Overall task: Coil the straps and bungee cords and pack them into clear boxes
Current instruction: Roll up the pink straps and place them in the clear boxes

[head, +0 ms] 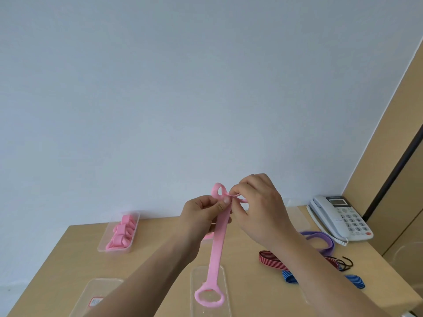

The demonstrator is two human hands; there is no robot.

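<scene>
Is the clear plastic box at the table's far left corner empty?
No, the clear plastic box holds several coiled pink straps packed side by side.

One wide-angle view from your head: the camera sits over the near edge of the table (pixel 75 259), faces forward and slightly down, close behind your left hand (pixel 202 212) and right hand (pixel 258 207); the wall (pixel 160 88) beyond the table fills the upper frame.

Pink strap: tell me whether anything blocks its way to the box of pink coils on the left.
Nothing visible does. The strap hangs pinched in the left hand and right hand; the box stands open.
</scene>
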